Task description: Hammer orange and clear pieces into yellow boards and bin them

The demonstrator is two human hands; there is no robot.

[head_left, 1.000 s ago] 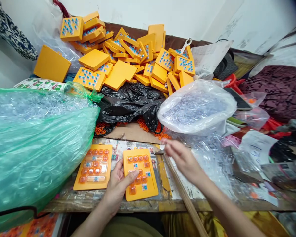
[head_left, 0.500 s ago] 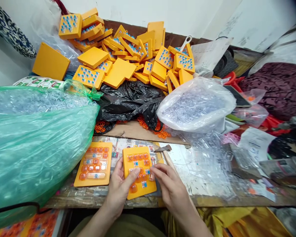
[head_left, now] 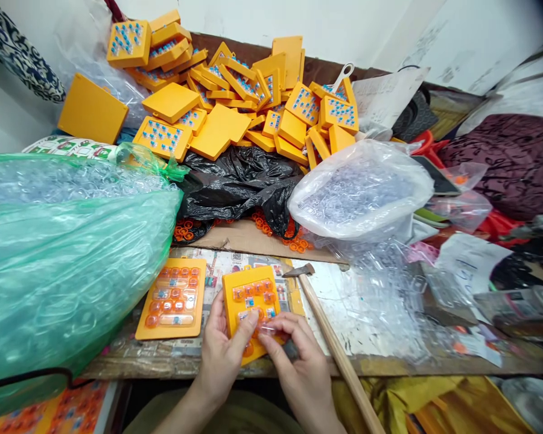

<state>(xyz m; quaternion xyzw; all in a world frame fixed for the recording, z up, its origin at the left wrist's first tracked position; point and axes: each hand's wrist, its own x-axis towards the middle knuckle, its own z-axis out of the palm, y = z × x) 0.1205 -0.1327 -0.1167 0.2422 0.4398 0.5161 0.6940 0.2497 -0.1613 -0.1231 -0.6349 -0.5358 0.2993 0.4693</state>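
So, the left hand (head_left: pixel 221 340) is gripping a yellow panel (head_left: pixel 260 301) by its 9 o'clock edge, thumb lying over the face. The panel is sitting near the front of the bench (head_left: pixel 163 365), tilted up a bit. The right hand (head_left: pixel 301 355) is coming in from about 4 o'clock and pinching a small clear piece (head_left: pixel 266 330) over the panel. Whether that piece is actually touching the face, I'm not managing to tell, since fingers are covering that bit.

Progress-wise, I'd say this panel is sitting partway. Orange caps are filling the top row, but at least 2 blue spots are looking uncovered, and the lower part is mostly hiding behind the hands. The finished-looking panel (head_left: pixel 176 295) at 9 o'clock is showing orange caps plus long clear covers over its blue spots, so I'm guessing those covers are what's missing here.

Plenty is waiting too: up at 12 o'clock a big heap of yellow boxes (head_left: pixel 219 132) is lying around, the faces in view showing just blue spots. Supplies are hardly running low: orange rings (head_left: pixel 298 245) are peeking out at 1 o'clock, loose clear bits (head_left: pixel 384 295) are spreading at 3 o'clock, and a green bag (head_left: pixel 81 259) is bulging at 10 o'clock. A hammer (head_left: pixel 335 346) is lying idle, head pointing to 2 o'clock.
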